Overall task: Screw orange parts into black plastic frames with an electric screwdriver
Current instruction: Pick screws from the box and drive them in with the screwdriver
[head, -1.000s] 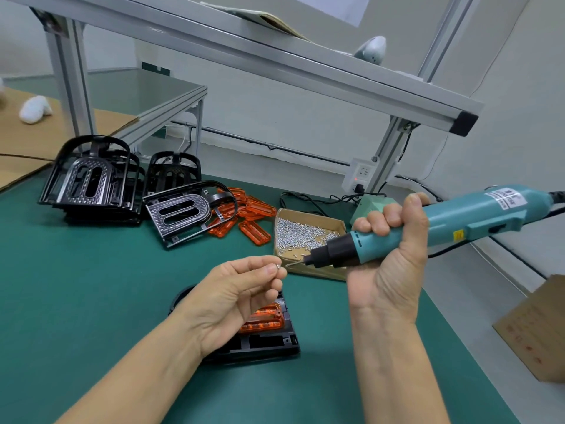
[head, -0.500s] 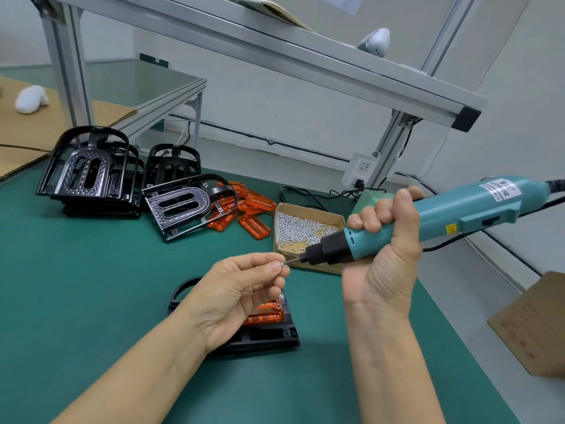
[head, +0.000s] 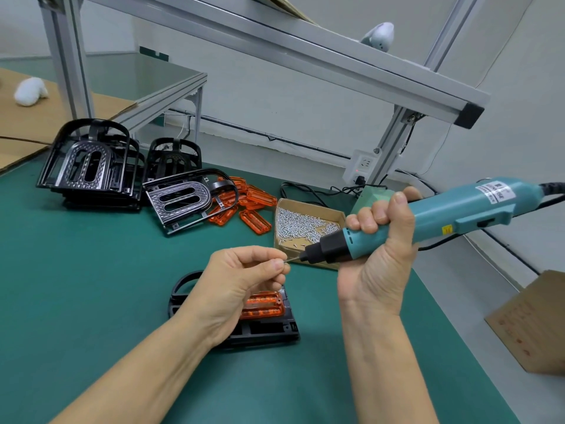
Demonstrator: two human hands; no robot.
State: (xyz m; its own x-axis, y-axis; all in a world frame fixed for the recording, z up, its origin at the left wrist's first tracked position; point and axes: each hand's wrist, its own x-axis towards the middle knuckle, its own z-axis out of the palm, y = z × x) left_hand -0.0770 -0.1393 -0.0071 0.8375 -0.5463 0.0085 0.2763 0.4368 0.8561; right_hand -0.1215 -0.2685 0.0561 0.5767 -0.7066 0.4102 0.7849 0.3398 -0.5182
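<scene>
Left hand (head: 241, 283): I see it bare, no glove, no ring, nails short.
Right hand (head: 379, 264): bare too, no glove or ring, creases plain across the palm.
Left forearm (head: 146, 371): uncovered as far as I can see, no sleeve, watch or band.
Right forearm (head: 388, 368): likewise uncovered, nothing worn at the wrist.

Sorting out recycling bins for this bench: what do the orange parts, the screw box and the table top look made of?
Orange parts: likely clear-tinted plastic, glossy; light passes through and the ribs show.
Screw box: cardboard, matte brown, with raw cut edges.
Table top: a dull green mat, probably rubber or vinyl; it shows no glare, so the exact material stays open.
</scene>
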